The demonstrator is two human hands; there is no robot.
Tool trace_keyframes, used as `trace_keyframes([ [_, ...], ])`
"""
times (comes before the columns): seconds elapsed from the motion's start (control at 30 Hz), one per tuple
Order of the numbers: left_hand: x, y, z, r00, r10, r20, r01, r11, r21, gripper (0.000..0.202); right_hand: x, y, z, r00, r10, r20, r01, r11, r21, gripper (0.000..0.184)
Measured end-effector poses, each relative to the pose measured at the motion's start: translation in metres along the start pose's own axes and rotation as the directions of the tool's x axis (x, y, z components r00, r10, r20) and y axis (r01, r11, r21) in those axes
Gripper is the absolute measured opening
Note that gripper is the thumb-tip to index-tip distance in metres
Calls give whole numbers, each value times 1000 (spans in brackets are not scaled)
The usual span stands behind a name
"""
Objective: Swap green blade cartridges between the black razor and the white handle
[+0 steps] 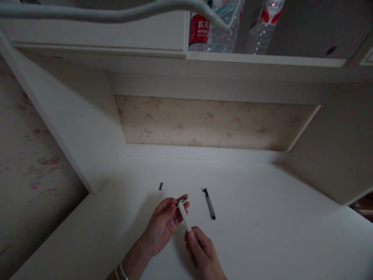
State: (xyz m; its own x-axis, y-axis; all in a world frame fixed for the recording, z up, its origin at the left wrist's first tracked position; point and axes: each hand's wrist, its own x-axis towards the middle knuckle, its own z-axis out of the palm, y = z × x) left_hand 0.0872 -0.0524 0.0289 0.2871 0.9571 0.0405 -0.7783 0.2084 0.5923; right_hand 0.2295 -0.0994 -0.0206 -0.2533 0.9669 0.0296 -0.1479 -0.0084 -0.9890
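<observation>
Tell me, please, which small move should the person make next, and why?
Perhaps gently turn the white stick with the right hand to check its alignment: its tip is right at the small dark piece held in the left hand, but whether they are joined is unclear.

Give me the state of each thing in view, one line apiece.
Small dark piece: pinched in the left grip.
White stick: held slanted in the right grip, tip at the small dark piece; contact unclear.
Dark green strip: lying on the desk, untouched.
Pen-like tool: lying on the desk, untouched.
Bottles: on the shelf, partly cut off by the frame; fill unclear.
Bracelet: worn on the left wrist.
</observation>
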Motion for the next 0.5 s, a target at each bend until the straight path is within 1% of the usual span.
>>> trace_keyframes([
  [0.07, 0, 0, 0, 1000, -16, 12, 16, 1000, 7, 11, 1, 2, 0, 1000, 8, 7, -8, 1000, 14, 51],
  [0.2, 0, 1, 0, 1000, 8, 5, -8, 999, 46, 11, 1, -1, 0, 999, 47, 8, -48, 998, 52, 53],
  [0.27, 1, 1, -1, 1000, 1, 2, -1, 998, 58, 11, 1, -3, 0, 998, 64, 8, -64, 995, 70, 54],
  [0.37, 6, 3, -4, 1000, -4, -31, 6, 997, 73, 11, 0, -6, -1, 997, 82, -8, -81, 992, 95, 54],
  [0.43, 8, 4, -7, 998, 7, -62, 1, 992, 130, 11, 0, -8, -4, 996, 88, -30, -84, 989, 123, 53],
  [0.5, 10, 5, -9, 997, 27, -77, -8, 972, 237, 14, 0, -11, -8, 993, 101, -58, -91, 983, 157, 53],
])
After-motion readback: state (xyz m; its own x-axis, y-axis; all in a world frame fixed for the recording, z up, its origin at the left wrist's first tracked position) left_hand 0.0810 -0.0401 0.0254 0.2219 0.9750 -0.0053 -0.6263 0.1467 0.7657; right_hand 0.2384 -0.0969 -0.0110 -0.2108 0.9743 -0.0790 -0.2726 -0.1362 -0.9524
